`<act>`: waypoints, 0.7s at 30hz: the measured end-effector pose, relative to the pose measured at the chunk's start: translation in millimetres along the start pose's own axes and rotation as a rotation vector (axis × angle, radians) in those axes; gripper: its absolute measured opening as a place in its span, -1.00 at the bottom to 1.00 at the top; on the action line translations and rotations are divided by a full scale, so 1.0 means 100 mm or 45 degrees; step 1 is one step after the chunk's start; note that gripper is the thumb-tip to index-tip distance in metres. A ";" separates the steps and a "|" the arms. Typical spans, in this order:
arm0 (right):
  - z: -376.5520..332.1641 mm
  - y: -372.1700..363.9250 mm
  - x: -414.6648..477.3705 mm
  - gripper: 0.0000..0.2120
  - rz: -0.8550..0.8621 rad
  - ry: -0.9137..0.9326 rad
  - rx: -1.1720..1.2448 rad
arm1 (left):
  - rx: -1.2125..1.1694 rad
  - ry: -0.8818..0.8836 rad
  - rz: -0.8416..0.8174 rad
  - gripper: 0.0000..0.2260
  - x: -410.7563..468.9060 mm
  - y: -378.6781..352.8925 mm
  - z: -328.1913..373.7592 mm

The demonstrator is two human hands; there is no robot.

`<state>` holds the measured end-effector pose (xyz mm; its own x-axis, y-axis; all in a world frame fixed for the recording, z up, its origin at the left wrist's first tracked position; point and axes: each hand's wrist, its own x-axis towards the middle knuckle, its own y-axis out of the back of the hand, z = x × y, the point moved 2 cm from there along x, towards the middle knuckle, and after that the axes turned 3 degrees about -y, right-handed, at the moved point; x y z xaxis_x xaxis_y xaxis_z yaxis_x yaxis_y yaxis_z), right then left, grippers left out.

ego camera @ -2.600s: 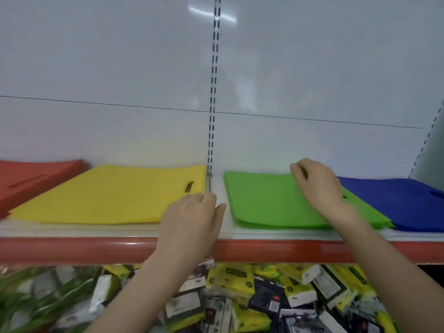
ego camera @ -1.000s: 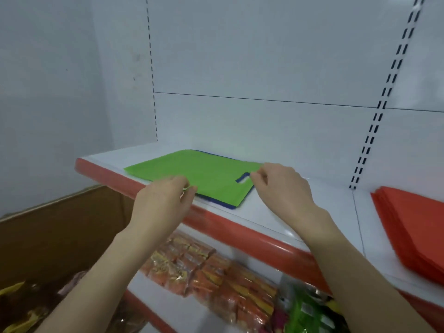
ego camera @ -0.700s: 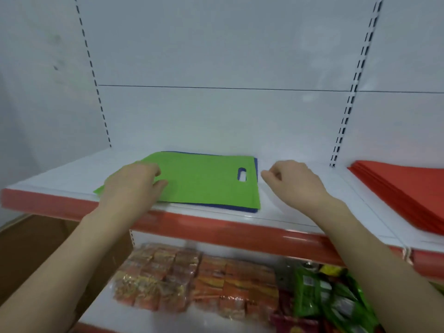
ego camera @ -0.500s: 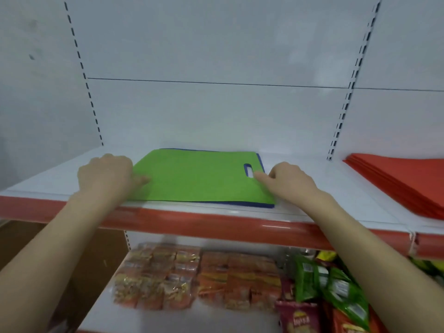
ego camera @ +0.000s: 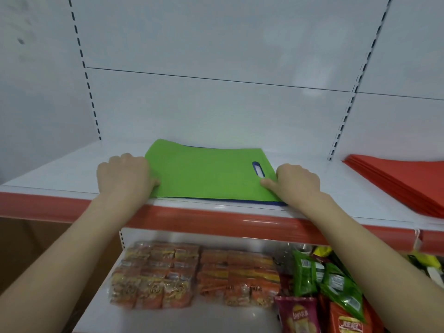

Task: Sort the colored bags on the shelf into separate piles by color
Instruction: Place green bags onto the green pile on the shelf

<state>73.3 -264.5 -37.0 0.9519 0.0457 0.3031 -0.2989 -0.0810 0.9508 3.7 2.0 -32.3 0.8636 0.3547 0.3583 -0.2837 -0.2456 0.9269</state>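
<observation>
A green bag (ego camera: 206, 175) with a cut-out handle lies flat on the white shelf (ego camera: 60, 171), on top of a blue bag (ego camera: 240, 201) of which only thin edges show. My left hand (ego camera: 125, 175) pinches the green bag's left edge, thumb on top. At the right front corner, beside the handle hole, my right hand (ego camera: 296, 182) grips the bag with its thumb pressed on the fabric. The bag's far left corner curls up slightly. A pile of red bags (ego camera: 406, 181) sits on the shelf at the far right.
An orange-red rail (ego camera: 216, 218) runs along the shelf's front edge. A slotted upright (ego camera: 346, 111) divides the back wall. On the lower shelf lie orange snack packs (ego camera: 192, 275), with green (ego camera: 324, 282) and red chip bags to their right.
The view swung left from the sorted yellow, green and blue piles to this green-on-blue pair. Both hands closed in on the green bag's side edges; its far left corner has lifted.
</observation>
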 end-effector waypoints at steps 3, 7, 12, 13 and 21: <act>0.01 0.01 0.03 -0.68 0.046 -0.002 -0.002 | -0.058 -0.034 0.042 -0.83 0.03 -0.05 0.01; 0.13 0.01 0.08 -0.67 0.057 -0.046 0.039 | -0.221 -0.055 0.166 -0.91 0.03 -0.07 0.01; 0.32 -0.02 0.12 -0.75 0.077 -0.134 0.180 | -0.549 -0.055 0.389 -0.87 -0.07 0.00 0.09; 0.38 -0.01 0.13 -0.73 0.081 -0.157 0.213 | -0.594 -0.061 0.420 -0.85 -0.10 0.01 0.12; 0.97 0.21 0.07 -0.62 0.261 -0.274 0.365 | -0.840 -0.156 0.434 -0.81 -0.25 0.14 0.63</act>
<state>80.3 -362.5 -21.6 0.8761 -0.2070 0.4355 -0.4819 -0.3421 0.8067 4.1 -67.6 -35.6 0.7124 0.2430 0.6584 -0.7013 0.2810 0.6551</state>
